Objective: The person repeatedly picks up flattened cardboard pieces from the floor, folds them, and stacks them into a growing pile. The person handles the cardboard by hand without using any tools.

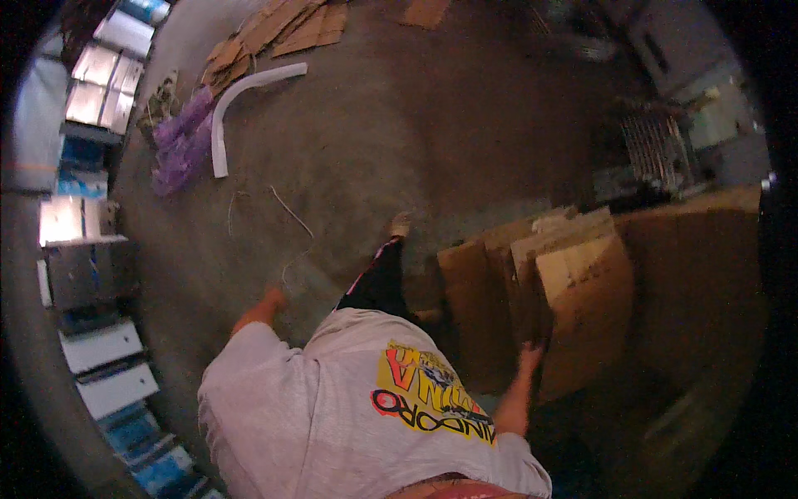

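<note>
On my right, several flattened cardboard boxes (586,308) stand on edge, leaning together in a loose bundle. My right hand (529,356) is at the near side of the front sheets, with its fingers closed on their edge. Part of the grip is hidden by the cardboard. My left hand (273,301) hangs low at my left side, away from the cardboard, above the concrete floor. It is small and blurred, so its fingers cannot be made out, and nothing shows clearly in it.
More flat cardboard (291,29) lies at the far left, beside a curved white foam strip (218,125) and crumpled purple plastic (187,137). A thin string (291,212) lies on the floor (349,141). Stacked boxes (91,270) line the left; a metal rack (657,150) stands far right.
</note>
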A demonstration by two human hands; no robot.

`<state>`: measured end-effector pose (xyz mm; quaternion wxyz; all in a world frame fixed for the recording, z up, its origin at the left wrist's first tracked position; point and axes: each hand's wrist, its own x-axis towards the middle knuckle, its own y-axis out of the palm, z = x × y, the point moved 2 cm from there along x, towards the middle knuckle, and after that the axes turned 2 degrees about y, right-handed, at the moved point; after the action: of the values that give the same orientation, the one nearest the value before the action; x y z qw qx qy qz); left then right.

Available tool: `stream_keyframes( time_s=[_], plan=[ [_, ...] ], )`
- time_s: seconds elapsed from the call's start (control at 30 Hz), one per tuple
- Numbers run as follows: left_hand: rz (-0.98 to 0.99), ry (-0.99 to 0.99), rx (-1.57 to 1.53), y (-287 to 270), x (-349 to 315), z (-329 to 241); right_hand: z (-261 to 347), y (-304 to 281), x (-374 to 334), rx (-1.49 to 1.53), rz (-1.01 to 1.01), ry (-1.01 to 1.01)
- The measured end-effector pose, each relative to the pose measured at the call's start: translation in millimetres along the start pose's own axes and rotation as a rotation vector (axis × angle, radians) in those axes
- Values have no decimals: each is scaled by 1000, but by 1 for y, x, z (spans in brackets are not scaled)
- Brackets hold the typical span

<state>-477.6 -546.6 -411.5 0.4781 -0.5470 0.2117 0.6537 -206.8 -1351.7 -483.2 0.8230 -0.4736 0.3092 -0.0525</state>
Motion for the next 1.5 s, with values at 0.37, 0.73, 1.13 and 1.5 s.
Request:
stream_keyframes(
  time_s=[0.37,0.73,1.13,1.5],
  plan=[
    [-104,351,-990,-42,68,-8,299,161,-61,-300,710,-88],
    [-687,260,-1443,-349,179,231,574,246,-41,-744,872,-550],
    [-43,24,-1416,-425,227,276,994,368,71,-839,766,-639],
    [-14,91,-1477,-731,348,349,1494,435,13,-101,540,-659]
  ],
)
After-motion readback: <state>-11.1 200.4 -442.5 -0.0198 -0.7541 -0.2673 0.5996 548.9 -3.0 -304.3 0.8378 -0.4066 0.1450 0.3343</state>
